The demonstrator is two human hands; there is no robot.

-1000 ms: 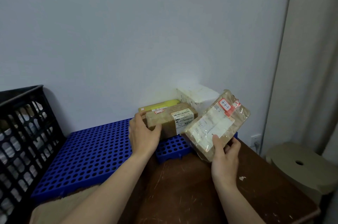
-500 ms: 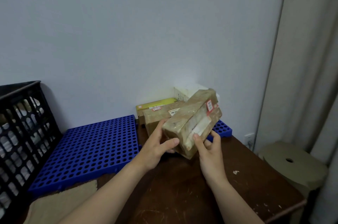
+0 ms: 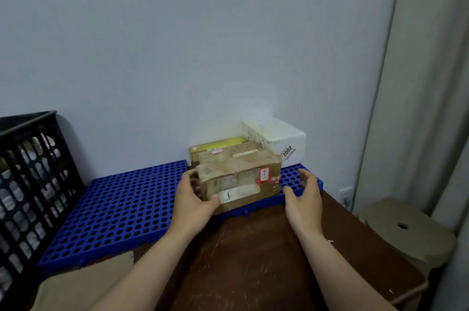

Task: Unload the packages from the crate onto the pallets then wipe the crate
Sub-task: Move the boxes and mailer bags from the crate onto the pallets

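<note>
Unloading step, one placement nearly done: taped brown cardboard package [image 3: 238,183] resting on the right of two blue perforated plastic pallets [image 3: 114,209], in front of three boxes [image 3: 241,155]. Left hand [image 3: 193,199] gripping its left end, fingers curled round; right hand [image 3: 302,199] just beside, fingers spread, holding nothing. Next: let go, reach into black lattice plastic crate [image 3: 30,183]. Four packages out; crate contents uncountable.

Under your left grip [image 3: 195,199] a scratched brown tabletop [image 3: 253,260] is stretching toward you. Well right of that grip, a beige round stool [image 3: 406,234] is standing beside a pale curtain [image 3: 431,107]; a blue-grey wall [image 3: 203,56] is rising behind.
</note>
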